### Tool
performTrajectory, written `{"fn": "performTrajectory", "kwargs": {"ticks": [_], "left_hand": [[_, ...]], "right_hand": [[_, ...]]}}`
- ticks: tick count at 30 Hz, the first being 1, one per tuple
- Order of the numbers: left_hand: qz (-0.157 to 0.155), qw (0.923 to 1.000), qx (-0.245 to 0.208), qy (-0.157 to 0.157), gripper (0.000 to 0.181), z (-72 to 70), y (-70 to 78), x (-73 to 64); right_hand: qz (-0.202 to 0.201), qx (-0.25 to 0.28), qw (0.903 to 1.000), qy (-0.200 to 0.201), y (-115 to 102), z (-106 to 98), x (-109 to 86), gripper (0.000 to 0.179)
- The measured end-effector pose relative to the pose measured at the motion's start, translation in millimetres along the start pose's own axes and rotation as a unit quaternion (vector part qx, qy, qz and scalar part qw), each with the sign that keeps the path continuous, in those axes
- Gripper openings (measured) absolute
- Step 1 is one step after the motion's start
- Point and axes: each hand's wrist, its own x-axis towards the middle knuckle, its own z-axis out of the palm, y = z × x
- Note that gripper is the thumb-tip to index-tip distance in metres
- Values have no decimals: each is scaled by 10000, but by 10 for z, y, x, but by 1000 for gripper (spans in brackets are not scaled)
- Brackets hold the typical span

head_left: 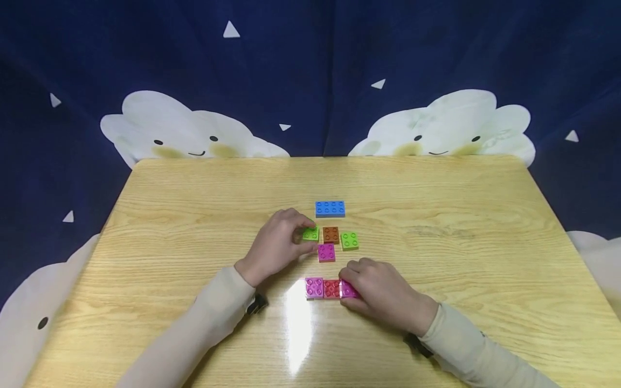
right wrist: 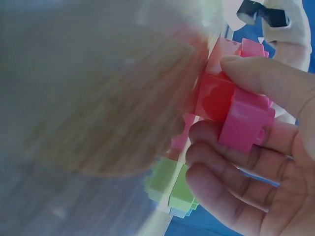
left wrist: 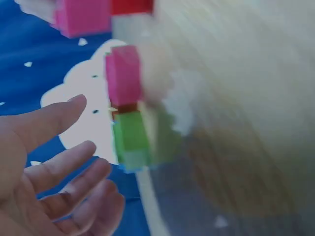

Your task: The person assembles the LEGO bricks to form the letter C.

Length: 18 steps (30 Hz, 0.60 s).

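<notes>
My left hand [head_left: 278, 242] is beside a green brick [head_left: 311, 234], thumb and fingers spread around it. In the left wrist view, a gap shows between the left hand [left wrist: 59, 182] and the green brick [left wrist: 133, 135]. With thumb and fingers, my right hand [head_left: 385, 291] grips the pink brick [head_left: 348, 290] at the right end of a short row. That row also has a red brick [head_left: 332, 289] in the middle and another pink brick [head_left: 314, 288] on the left. In the right wrist view, the gripped pink brick [right wrist: 244, 118] sits against a red block [right wrist: 215, 98].
Between the hands and beyond lie an orange-brown brick [head_left: 331, 234], a second green brick [head_left: 349, 241] and a magenta brick [head_left: 326, 252]. Farther back is a longer blue brick [head_left: 330, 208]. The wooden table [head_left: 461, 215] ends at a dark blue curtain [head_left: 310, 70] with cloud prints.
</notes>
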Motion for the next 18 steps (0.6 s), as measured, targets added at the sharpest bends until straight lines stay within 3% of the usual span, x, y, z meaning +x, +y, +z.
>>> {"fn": "performTrajectory", "kwargs": {"ticks": [7, 13, 18], "left_hand": [[-45, 9996, 258, -114, 47, 38, -131, 149], [-202, 9968, 611, -482, 51, 40, -137, 192], [-360, 9946, 767, -607, 50, 59, -128, 206]], "right_hand": [[50, 43, 10000, -72, -5, -2, 4, 20], [100, 34, 9999, -95, -7, -6, 0, 20], [105, 21, 9999, -115, -6, -5, 0, 22]]}}
